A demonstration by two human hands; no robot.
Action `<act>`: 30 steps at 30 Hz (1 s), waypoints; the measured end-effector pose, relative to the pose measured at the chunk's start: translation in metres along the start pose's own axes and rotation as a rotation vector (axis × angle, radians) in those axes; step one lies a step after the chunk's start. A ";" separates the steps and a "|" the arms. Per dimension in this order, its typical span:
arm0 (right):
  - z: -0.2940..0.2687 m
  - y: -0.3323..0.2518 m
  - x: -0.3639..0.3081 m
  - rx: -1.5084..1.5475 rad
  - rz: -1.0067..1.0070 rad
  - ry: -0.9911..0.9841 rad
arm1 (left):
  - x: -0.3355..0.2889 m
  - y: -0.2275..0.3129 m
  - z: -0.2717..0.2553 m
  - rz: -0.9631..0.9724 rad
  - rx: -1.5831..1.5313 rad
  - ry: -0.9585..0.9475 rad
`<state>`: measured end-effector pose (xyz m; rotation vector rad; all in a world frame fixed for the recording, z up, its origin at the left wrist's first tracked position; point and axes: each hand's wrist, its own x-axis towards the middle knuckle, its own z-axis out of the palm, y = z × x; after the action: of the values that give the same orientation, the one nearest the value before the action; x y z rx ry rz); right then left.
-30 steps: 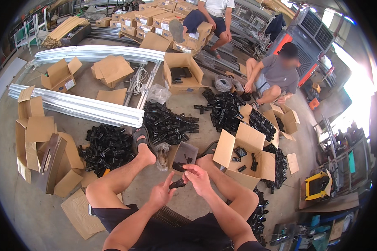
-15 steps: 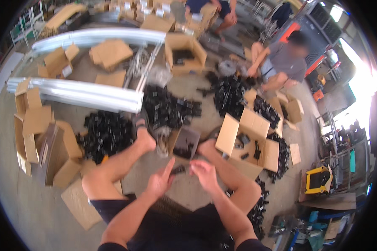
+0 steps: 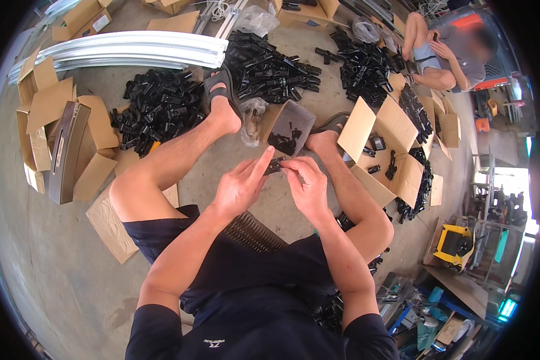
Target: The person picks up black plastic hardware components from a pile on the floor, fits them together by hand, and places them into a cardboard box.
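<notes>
A small black part [image 3: 275, 166], with the look of a plastic fitting, is held in front of me between both hands. My left hand [image 3: 240, 187] grips its left end, index finger stretched along it. At the other end, my right hand [image 3: 306, 187] pinches with thumb and fingertips; any smaller piece there is hidden. Just beyond the hands, a grey bin [image 3: 308, 115] leans between my feet with small black pieces inside. Right of it stands an open cardboard box [image 3: 375, 186] holding a few black parts.
Heaps of black parts lie beyond my left foot [image 3: 159, 108], in the middle [image 3: 270, 69] and farther right [image 3: 366, 69]. Long silvery profiles [image 3: 126, 51] lie at far left above opened cartons [image 3: 99, 129]. A co-worker [image 3: 444, 60] sits at far right, hands around a small item.
My hands have come closer together, and the right fingertips now meet the black part. My view has tilted lower, so things appear higher up. The co-worker's hands have risen from near the floor.
</notes>
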<state>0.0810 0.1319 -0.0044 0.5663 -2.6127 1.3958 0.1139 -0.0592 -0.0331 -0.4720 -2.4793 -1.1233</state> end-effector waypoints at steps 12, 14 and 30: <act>0.007 0.001 0.009 -0.253 -0.289 -0.155 | -0.003 -0.001 0.003 -0.030 0.024 -0.068; 0.007 0.001 0.009 -0.271 -0.292 -0.163 | -0.004 -0.001 0.002 -0.034 0.027 -0.070; -0.005 0.009 0.023 -0.237 -0.055 -0.011 | -0.012 -0.010 0.018 -0.627 -0.449 -0.030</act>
<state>0.0564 0.1340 -0.0020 0.6081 -2.6963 1.0504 0.1167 -0.0537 -0.0562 0.2097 -2.4560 -1.9380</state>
